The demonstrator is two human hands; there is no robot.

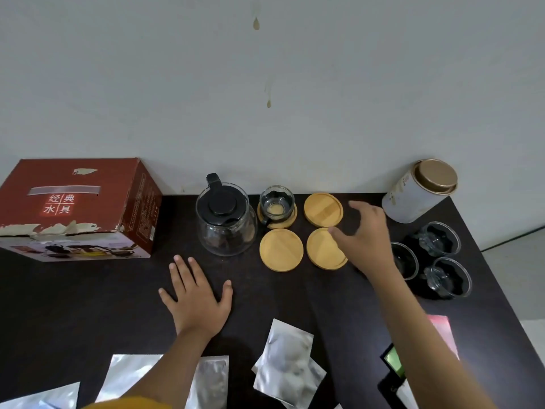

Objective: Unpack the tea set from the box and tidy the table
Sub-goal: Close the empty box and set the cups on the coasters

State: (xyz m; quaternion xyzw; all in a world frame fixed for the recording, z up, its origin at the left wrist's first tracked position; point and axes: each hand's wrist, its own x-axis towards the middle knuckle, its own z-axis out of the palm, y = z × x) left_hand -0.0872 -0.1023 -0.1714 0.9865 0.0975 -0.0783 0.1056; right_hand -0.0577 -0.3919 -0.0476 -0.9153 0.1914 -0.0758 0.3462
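**Bamboo coasters laid out, hands open over dark table**

Bamboo coasters are seen in a two-by-two group at the back of the dark table [88,305]. The right hand [365,234] is held above the near-right coaster [324,249], fingers spread and slightly curled, nothing gripped; contact with the coaster cannot be confirmed. The left hand [196,299] is laid flat on the table, fingers splayed, holding nothing.

One glass cup [276,202] is set on the far-left coaster [277,218]. Three more glass cups [439,239] are grouped to the right, contents not discernible. A glass teapot [225,228] with black lid stands left of the coasters, apparently empty. The red box [76,208] is closed, at far left against the wall. A lidded tin [418,190] leans at the right rear. Foil pouches [287,361] lie along the near edge.
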